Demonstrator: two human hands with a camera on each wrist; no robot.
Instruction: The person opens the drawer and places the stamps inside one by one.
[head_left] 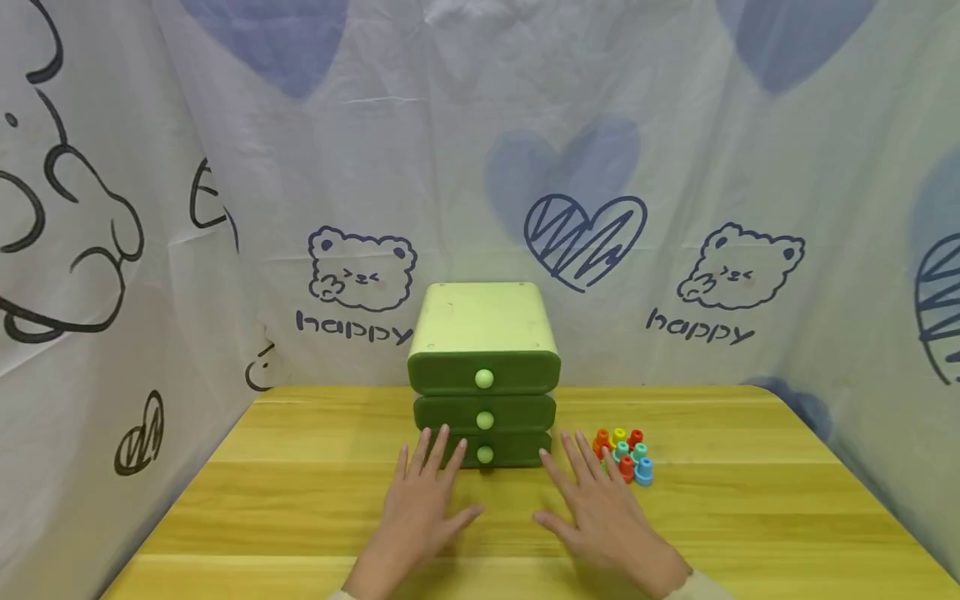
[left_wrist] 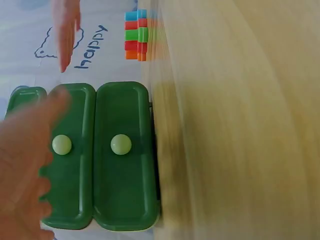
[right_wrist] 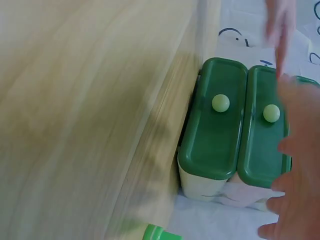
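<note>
A small green cabinet [head_left: 483, 333] with three shut drawers, each with a pale round knob, stands mid-table. My left hand [head_left: 423, 492] lies flat on the wooden table [head_left: 300, 467] just in front of the bottom drawer's left side, fingers spread and straight. My right hand [head_left: 596, 500] lies flat in front of the cabinet's right corner, fingers spread, holding nothing. A cluster of coloured pegs [head_left: 624, 455] stands just right of my right fingertips. The left wrist view shows my left hand [left_wrist: 25, 165] before the drawer fronts [left_wrist: 120, 155]. The right wrist view shows my right hand [right_wrist: 300, 165] beside the drawers [right_wrist: 220, 125].
A white cloth backdrop [head_left: 480, 167] printed with bears and hearts encloses the table at the back and both sides. The pegs [left_wrist: 137, 35] stand in a tight group; one green peg [right_wrist: 160, 233] shows at the bottom edge of the right wrist view. Both wrist views are blurred.
</note>
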